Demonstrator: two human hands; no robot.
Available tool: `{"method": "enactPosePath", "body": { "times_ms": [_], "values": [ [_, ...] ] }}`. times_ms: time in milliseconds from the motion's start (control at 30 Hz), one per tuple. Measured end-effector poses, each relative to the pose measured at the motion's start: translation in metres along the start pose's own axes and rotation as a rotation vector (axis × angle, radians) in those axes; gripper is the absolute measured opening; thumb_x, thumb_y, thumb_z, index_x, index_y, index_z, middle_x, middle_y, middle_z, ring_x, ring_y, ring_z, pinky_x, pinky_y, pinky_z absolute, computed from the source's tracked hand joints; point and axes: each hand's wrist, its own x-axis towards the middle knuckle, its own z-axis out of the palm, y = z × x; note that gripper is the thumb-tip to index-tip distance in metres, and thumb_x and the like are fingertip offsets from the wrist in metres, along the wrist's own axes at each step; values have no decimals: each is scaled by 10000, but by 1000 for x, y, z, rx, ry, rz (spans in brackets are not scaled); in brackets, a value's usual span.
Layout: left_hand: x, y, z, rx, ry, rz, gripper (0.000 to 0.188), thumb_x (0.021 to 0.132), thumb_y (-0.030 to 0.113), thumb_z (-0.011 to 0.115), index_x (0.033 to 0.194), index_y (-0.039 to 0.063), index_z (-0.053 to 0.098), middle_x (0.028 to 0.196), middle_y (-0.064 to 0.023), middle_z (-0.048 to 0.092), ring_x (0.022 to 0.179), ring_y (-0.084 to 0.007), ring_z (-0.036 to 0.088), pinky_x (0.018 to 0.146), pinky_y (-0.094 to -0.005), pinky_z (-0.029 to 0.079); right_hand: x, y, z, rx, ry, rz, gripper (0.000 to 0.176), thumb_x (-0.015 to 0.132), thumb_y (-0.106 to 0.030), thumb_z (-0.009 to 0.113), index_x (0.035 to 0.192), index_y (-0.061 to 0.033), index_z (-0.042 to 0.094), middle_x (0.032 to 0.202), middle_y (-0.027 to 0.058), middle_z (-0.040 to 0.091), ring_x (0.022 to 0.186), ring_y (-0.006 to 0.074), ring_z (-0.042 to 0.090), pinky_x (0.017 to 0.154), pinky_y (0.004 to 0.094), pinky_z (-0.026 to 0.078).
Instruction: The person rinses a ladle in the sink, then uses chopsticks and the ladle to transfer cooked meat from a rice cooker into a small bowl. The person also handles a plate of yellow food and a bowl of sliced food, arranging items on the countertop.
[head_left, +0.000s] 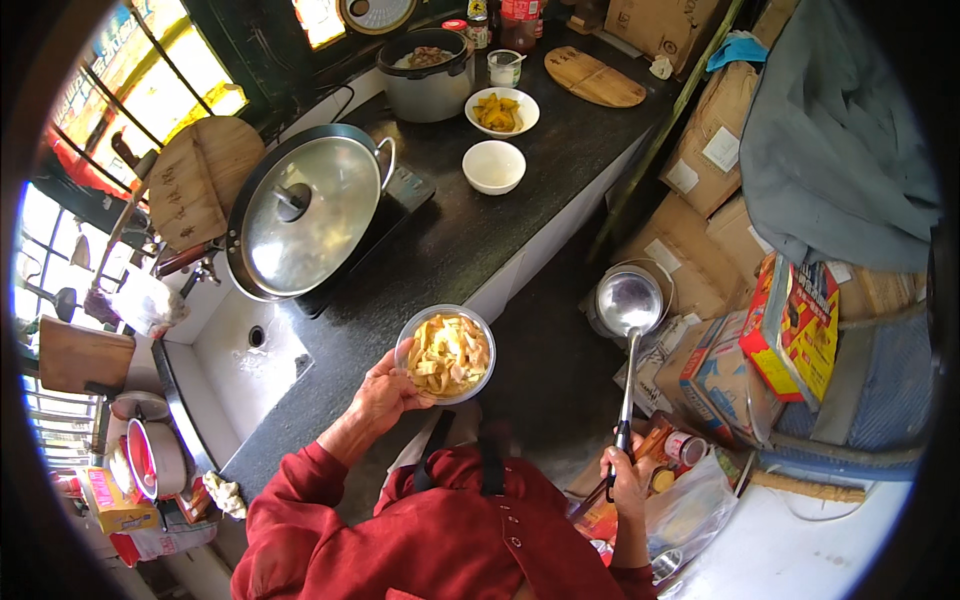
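My left hand (390, 386) holds a clear round plastic container (491, 360) by its left side, in front of my body near the counter's edge. Pale yellow, cut pieces of food (442, 356) fill it. On the right, my right hand (626, 472) grips the black handle of a metal ladle (630, 300), whose round bowl points away from me. A wok with a metal lid (311, 217) stands on the dark counter, its lid knob upright. Farther along the counter are an empty-looking white bowl (493, 166) and a white bowl of yellow-orange food pieces (496, 112).
A sink (240, 375) lies left of my left arm. Behind the bowls stand a cooker pot (427, 90), a small jar with a spoon (505, 69) and a wooden board (592, 76). Cardboard boxes (675, 247) and a grey cloth (840, 135) fill the right side.
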Motion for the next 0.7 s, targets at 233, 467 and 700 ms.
{"method": "enactPosePath", "body": {
  "times_ms": [233,467,700],
  "values": [
    [51,13,29,-3,18,24,727,743,-145,420,1415,118,326,1170,-153,559,891,-323,631,635,-392,590,95,-53,28,-56,-93,-81,318,828,-77,575,1111,50,504,664,65,557,532,105,503,514,232,415],
    [80,37,61,-104,-25,50,721,711,-171,419,1392,56,353,1150,-153,589,855,-286,653,599,-343,595,190,-111,74,-117,-260,-154,319,817,-85,592,1090,62,520,674,57,561,543,96,510,507,224,416],
    [94,78,99,-173,72,116,726,715,-163,413,1399,70,345,886,-68,557,730,-234,630,643,-341,597,285,-156,125,-90,-484,-172,326,835,-87,609,1095,86,514,706,60,571,569,95,524,517,223,433]
  ]
}}
